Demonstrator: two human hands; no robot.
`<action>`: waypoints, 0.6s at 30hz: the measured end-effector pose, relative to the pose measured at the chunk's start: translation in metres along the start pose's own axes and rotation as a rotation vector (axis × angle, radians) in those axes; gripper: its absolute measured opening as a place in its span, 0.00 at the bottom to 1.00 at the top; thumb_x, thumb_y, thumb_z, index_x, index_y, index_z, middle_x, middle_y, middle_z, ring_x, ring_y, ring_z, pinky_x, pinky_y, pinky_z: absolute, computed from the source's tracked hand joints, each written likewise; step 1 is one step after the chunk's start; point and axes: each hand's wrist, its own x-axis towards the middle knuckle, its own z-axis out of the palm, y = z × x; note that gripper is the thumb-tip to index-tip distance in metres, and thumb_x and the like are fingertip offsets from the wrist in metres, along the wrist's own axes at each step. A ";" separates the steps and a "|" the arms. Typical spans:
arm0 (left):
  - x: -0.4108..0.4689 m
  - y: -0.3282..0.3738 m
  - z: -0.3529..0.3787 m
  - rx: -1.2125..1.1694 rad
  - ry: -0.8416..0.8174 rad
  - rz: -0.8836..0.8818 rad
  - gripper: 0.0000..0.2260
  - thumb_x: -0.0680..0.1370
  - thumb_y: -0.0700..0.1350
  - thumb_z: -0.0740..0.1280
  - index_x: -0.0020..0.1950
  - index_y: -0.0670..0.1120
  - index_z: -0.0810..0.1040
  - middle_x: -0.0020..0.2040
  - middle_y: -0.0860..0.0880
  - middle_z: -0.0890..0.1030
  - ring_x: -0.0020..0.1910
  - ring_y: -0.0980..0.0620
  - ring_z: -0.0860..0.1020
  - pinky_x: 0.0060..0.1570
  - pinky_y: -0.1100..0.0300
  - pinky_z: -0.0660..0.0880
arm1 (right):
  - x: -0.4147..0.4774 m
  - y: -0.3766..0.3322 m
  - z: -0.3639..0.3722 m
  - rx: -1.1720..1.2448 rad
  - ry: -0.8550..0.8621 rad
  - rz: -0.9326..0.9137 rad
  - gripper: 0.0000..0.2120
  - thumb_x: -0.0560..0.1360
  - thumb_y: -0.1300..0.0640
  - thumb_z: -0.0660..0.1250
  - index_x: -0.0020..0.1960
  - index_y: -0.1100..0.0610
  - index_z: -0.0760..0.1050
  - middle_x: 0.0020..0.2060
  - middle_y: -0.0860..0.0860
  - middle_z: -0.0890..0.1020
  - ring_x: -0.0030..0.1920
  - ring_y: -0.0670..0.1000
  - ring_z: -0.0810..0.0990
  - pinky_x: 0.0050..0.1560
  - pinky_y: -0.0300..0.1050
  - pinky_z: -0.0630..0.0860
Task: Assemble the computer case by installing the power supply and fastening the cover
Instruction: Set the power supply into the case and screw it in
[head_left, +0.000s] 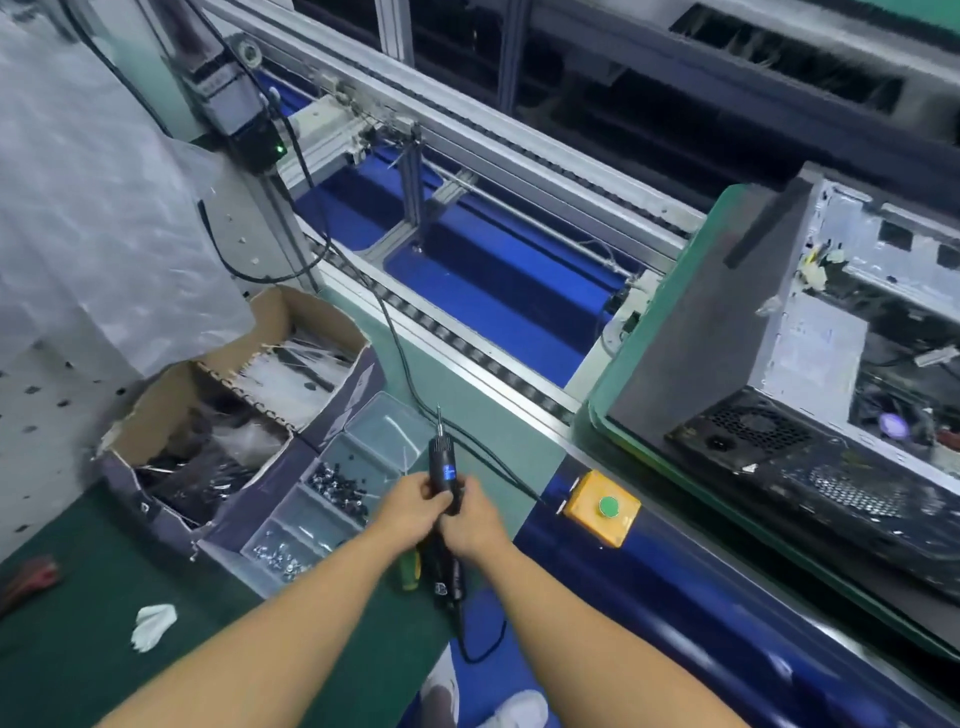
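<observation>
Fingers (435, 500) of the left hand (410, 501) are curling round the barrel of the electric screwdriver (441, 467), and the right hand (475, 519) is gripping the same tool just below, so both hands are clenching on it. Its bit is pointing up and away from the person, and its cable is trailing off towards the conveyor. I cannot tell whether a screw is sitting on the bit.

The computer case (810, 332) is lying well apart from the hands, on a green pallet (665, 312) riding the conveyor beyond the far right edge of the desk (104, 597). Its interior is lying exposed, with loose wiring showing, so the cover is evidently not yet going on. The power supply (743, 431) is sitting in the case's near corner, its fan grille and socket facing the person. It looks installed, though whether its screws are in is too small to tell. By my reading the work is sitting at the fastening stage: the tool is in hand, while the driving of screws and the closing of the cover are still waiting.

Just left of the hands, a clear compartment tray (382, 423) is holding dark screws (337, 488) and silver screws (275, 551). A torn cardboard box (280, 312) is standing beyond it. A yellow button box (602, 506) is sitting at the desk's right edge, and a green-handled screwdriver (410, 566) is lying under the wrists.
</observation>
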 end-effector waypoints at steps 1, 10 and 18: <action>0.003 0.001 0.000 0.052 0.008 -0.008 0.08 0.79 0.41 0.68 0.57 0.45 0.81 0.48 0.47 0.84 0.47 0.48 0.81 0.44 0.61 0.74 | 0.003 -0.001 0.002 -0.031 0.013 0.005 0.20 0.80 0.58 0.64 0.72 0.55 0.69 0.64 0.58 0.80 0.64 0.60 0.78 0.56 0.45 0.71; 0.011 0.018 0.001 0.462 0.110 -0.106 0.10 0.78 0.47 0.70 0.53 0.42 0.82 0.49 0.42 0.82 0.47 0.42 0.82 0.42 0.54 0.76 | 0.005 -0.015 -0.005 -0.249 -0.020 0.023 0.16 0.81 0.57 0.63 0.67 0.62 0.72 0.64 0.63 0.75 0.65 0.63 0.74 0.66 0.52 0.72; -0.004 0.077 -0.009 0.322 0.240 0.131 0.07 0.79 0.51 0.62 0.47 0.51 0.78 0.44 0.51 0.81 0.42 0.49 0.77 0.39 0.56 0.72 | -0.035 -0.061 -0.086 -0.294 0.027 -0.110 0.12 0.80 0.57 0.62 0.60 0.55 0.79 0.56 0.58 0.84 0.57 0.61 0.81 0.49 0.47 0.75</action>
